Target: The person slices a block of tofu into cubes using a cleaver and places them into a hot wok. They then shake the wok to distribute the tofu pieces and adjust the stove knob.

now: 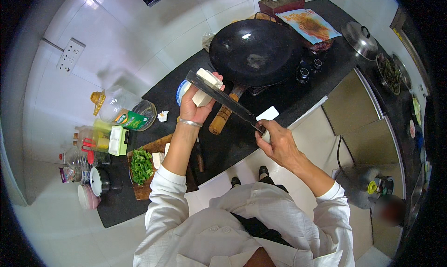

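My left hand (pixel 196 108), with a silver bangle at the wrist, cradles a block of white tofu (pixel 206 79) in its palm. My right hand (pixel 281 143) grips the pale handle of a long kitchen knife (pixel 228 102). Its dark blade lies across the tofu; how deep the edge sits cannot be told. Partly hidden behind my left hand is a blue-rimmed bowl (pixel 180 91). Below my left forearm, a wooden cutting board (pixel 139 193) bears chopped green leaves (pixel 141 166) and more white pieces (pixel 158 158), partly covered by my sleeve.
A large black wok (pixel 256 52) with a wooden handle (pixel 221 122) sits on the stove beside my left hand. A second knife (pixel 199 158) lies near the board. An oil jug (pixel 129 108) stands left, a pot lid (pixel 359 41) far right, a gas cylinder (pixel 358 183) on the floor.
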The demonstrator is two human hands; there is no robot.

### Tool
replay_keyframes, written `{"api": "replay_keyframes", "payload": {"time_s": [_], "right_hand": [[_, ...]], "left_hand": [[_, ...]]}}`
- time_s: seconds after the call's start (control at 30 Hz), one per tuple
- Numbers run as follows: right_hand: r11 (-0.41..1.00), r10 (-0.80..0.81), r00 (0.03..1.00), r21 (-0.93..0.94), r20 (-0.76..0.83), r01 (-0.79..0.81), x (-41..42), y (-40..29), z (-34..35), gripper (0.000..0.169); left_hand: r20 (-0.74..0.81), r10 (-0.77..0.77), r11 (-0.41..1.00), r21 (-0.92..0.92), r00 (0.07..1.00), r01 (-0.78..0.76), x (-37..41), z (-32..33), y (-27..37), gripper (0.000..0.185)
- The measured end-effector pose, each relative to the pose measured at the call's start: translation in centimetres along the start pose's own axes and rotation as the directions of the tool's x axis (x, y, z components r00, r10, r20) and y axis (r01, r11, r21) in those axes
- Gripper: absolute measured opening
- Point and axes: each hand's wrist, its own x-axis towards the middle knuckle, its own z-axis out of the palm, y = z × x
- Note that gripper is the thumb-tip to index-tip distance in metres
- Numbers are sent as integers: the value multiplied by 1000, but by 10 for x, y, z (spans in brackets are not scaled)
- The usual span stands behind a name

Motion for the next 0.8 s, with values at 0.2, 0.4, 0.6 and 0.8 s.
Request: {"api": "replay_keyframes", "payload": {"time_s": [0.2, 0.4, 0.6, 0.8], "right_hand": [[998, 58, 998, 10, -3, -58, -2, -5, 4, 30], [998, 56, 998, 19, -31, -55, -2, -5, 6, 29], [997, 73, 996, 17, -43, -73, 3, -4, 4, 29], [997, 76, 995, 34, -65, -74, 9, 3, 4, 26]], "left_hand": [[27, -45, 999, -15, 999, 45, 0, 1, 0, 47], [50, -76, 995, 64, 996, 73, 1, -1, -3, 49], [52, -91, 991, 102, 994, 86, 4, 5, -8, 47], [26, -101, 988, 121, 995, 97, 7, 17, -13, 40]]}}
